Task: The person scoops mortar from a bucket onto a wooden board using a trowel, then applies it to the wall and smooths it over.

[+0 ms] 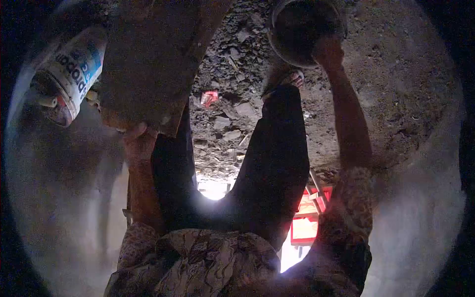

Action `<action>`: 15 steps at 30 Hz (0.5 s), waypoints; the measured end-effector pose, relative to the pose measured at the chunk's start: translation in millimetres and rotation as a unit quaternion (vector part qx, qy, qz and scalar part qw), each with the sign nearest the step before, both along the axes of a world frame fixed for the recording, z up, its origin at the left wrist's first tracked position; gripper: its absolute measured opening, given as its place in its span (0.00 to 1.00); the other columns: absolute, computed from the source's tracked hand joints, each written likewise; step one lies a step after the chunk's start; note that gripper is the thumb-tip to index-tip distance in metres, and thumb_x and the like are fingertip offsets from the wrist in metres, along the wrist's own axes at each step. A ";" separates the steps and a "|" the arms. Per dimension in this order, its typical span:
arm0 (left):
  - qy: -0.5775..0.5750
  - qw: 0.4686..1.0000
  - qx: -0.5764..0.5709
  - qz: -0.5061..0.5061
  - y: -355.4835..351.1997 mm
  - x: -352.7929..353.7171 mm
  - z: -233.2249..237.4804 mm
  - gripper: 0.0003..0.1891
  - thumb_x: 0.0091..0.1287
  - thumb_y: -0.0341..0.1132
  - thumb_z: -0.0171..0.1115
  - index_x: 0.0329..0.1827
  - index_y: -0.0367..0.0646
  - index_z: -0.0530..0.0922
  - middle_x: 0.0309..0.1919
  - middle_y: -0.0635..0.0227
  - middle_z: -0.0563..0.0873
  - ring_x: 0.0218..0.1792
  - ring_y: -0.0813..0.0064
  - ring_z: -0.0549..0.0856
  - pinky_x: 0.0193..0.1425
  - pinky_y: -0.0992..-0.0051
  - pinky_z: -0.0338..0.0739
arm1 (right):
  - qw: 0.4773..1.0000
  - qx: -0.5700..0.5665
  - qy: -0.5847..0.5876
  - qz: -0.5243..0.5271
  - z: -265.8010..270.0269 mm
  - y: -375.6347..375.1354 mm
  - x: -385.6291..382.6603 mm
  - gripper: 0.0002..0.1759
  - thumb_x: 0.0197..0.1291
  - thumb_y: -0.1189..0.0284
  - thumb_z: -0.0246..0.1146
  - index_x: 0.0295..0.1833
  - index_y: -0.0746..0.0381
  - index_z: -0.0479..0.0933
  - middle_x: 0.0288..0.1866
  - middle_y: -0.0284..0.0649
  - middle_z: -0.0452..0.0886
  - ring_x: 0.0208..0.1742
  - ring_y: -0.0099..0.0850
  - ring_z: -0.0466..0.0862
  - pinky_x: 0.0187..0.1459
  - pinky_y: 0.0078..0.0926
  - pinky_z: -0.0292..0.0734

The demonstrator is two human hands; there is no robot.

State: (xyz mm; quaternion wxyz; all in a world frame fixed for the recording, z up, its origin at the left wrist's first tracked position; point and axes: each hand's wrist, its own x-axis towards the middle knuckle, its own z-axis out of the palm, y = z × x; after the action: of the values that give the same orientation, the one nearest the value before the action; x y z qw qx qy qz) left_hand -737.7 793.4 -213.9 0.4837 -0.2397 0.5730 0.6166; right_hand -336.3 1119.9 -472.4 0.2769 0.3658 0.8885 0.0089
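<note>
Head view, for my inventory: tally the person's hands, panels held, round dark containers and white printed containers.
Hands: 2 (left hand, right hand)
Held panel: 1
Round dark container: 1
White printed container: 1
Total: 5

Dim and grainy; white glare burns low centre between the legs [274, 143]; edges curve into black.

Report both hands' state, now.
Left hand: closed on the board.
Right hand: at the bucket rim; too dark to tell its grip.
</note>
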 end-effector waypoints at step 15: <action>-0.071 0.995 0.073 -0.022 -21.6 -18.7 -49.6 0.36 0.56 0.16 0.60 0.69 0.47 0.64 0.64 0.58 0.71 0.63 0.55 0.74 0.60 0.49 0.78 | 0.988 -0.007 0.020 0.154 -25.1 74.4 -45.6 0.23 0.63 0.60 0.59 0.62 0.55 0.73 0.47 0.44 0.82 0.43 0.45 0.84 0.43 0.45 0.82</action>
State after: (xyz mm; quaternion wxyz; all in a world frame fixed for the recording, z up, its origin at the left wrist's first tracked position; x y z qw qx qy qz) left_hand -756.4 771.8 -263.6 0.5523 -0.2346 0.4962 0.6275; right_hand -381.9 1194.2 -497.5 0.2566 0.2228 0.9397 0.0382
